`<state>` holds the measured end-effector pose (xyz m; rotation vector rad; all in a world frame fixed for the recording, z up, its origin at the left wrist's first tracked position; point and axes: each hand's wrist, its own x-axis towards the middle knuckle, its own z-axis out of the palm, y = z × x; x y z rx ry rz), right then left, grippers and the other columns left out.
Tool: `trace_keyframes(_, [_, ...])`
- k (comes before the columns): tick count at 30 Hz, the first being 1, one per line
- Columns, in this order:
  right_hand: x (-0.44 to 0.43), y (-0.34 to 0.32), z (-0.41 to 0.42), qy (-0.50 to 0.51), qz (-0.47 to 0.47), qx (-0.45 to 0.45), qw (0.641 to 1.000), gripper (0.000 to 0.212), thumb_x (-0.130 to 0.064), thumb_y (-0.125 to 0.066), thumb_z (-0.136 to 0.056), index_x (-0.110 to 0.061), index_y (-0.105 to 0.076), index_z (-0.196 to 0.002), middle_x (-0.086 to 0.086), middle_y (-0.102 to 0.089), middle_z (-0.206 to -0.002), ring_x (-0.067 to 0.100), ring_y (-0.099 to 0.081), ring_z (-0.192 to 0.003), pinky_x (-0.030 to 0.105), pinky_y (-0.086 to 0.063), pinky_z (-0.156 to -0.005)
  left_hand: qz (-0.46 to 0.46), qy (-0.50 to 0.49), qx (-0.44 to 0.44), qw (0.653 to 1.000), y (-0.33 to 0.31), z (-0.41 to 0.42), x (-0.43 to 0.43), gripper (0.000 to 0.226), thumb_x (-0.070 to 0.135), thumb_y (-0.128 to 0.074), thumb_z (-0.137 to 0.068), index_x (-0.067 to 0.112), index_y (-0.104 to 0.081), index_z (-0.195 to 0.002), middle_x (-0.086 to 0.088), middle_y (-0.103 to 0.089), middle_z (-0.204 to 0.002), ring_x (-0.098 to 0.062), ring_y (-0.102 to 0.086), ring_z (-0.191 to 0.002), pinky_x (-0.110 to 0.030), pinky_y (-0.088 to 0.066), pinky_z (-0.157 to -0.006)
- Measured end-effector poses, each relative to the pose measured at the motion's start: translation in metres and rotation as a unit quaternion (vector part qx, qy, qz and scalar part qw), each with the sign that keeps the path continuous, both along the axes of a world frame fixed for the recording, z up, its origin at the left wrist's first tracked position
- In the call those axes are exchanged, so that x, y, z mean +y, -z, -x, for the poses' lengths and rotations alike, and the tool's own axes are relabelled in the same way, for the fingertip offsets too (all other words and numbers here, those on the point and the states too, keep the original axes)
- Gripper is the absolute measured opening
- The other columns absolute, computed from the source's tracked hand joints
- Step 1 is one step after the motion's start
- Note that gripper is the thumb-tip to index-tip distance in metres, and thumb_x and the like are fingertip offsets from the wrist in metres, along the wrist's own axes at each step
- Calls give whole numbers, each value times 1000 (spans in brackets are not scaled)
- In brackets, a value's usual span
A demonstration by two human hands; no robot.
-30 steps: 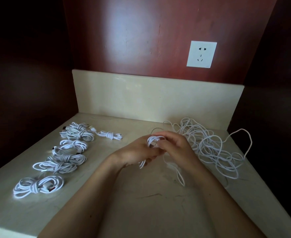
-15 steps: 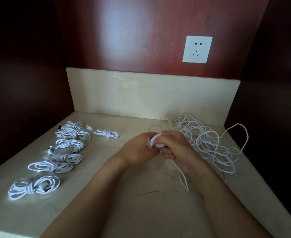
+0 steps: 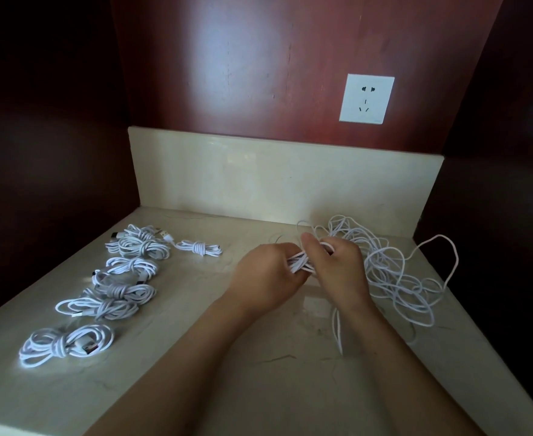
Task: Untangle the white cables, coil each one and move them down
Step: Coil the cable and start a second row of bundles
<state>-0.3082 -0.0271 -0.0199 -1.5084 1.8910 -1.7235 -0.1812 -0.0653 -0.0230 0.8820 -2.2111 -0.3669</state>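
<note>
One bundle (image 3: pixel 302 263) of white cable sits between your two hands, just right of the frame's centre and above the counter (image 3: pixel 258 379). Your left hand (image 3: pixel 265 275) grips its left end, fingers curled round the strands. Your right hand (image 3: pixel 337 267) holds the other end, fingers wrapped over the loops and the thumb raised on top. A loose end (image 3: pixel 337 328) trails from the bundle down onto the counter under your right wrist. Behind and right of your right hand lies the tangle (image 3: pixel 397 272) of uncoiled cable, spread toward the right edge. The coiled cables (image 3: pixel 123 289) lie in a row down the left side of the frame, well apart from your hands. A pale backsplash (image 3: pixel 274 184) stands behind, with a white wall socket (image 3: pixel 366 98) on the red panel at upper right.
</note>
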Motion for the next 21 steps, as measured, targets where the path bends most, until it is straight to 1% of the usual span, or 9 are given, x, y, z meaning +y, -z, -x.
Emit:
trace_keyframes(3, [-2, 2, 3, -22, -17, -101, 995, 49, -28, -65, -93, -16, -44, -51, 2, -38, -49, 13, -37, -49, 30, -31, -54, -16, 59, 2, 998, -1, -4, -6, 30, 31, -68, -86, 26, -47, -65, 4, -47, -57, -21, -50, -60, -33, -37, -56])
trace_keyframes(6, [-2, 3, 2, -46, -48, -175, 982, 47, -32, -64, -92, -16, -50, -51, -1, -42, -43, 12, -39, -40, 24, -30, -49, -54, 99, -14, 994, 0, -9, -13, 26, 31, -69, -88, 30, -53, -67, 8, -54, -59, -10, -50, -56, -33, -45, -59])
trace_keyframes(9, [0, -1, -3, -54, -64, -200, 976, 45, -36, -63, -93, -14, -54, -55, -3, -42, -40, 7, -36, -32, 19, -26, -38, -131, 142, 1, 981, 2, -11, -18, 23, 35, -68, -87, 18, -64, -72, 4, -62, -63, -9, -55, -56, -33, -48, -63])
trace_keyframes(12, [1, -4, -2, -72, -85, -207, 972, 43, -41, -63, -92, -11, -55, -61, 1, -42, -44, 9, -35, -32, 18, -24, -37, -170, 174, 6, 970, -1, -12, -17, 24, 37, -64, -87, 14, -70, -87, 2, -68, -77, -10, -57, -67, -34, -48, -69])
trace_keyframes(14, [3, -5, 0, -89, -98, -208, 969, 43, -43, -62, -91, -11, -55, -63, 6, -43, -48, 13, -36, -35, 19, -25, -40, -188, 193, -1, 963, -5, -13, -14, 17, 29, -65, -90, 14, -70, -84, 8, -62, -71, -4, -53, -62, -29, -43, -65])
trace_keyframes(15, [4, -6, 0, -97, -97, -208, 968, 43, -43, -63, -91, -11, -56, -64, 7, -43, -50, 15, -38, -38, 20, -26, -41, -201, 191, -4, 961, -8, -12, -12, 19, 31, -67, -90, 14, -69, -82, 10, -57, -65, -3, -48, -58, -28, -39, -61])
trace_keyframes(17, [5, -6, -3, -101, -89, -214, 967, 42, -42, -62, -91, -10, -56, -64, 6, -44, -47, 13, -38, -37, 18, -26, -40, -238, 158, 3, 958, -13, -12, -7, 40, 51, -63, -86, 14, -63, -72, 9, -44, -59, -7, -40, -55, -29, -31, -57])
trace_keyframes(19, [5, -6, -7, -104, -76, -228, 965, 44, -39, -59, -94, -11, -56, -61, 2, -42, -42, 9, -34, -31, 16, -22, -35, -245, 111, 43, 962, -14, -12, -5, 64, 73, -43, -83, 13, -51, -64, 4, -39, -59, -12, -36, -55, -32, -30, -59])
trace_keyframes(21, [4, -5, -12, -116, -64, -231, 964, 45, -39, -57, -96, -10, -54, -61, 4, -36, -44, 10, -29, -31, 16, -19, -36, -219, 59, 98, 969, -12, -10, -4, 74, 72, -30, -91, 6, -48, -62, -1, -44, -57, -16, -42, -55, -37, -38, -61])
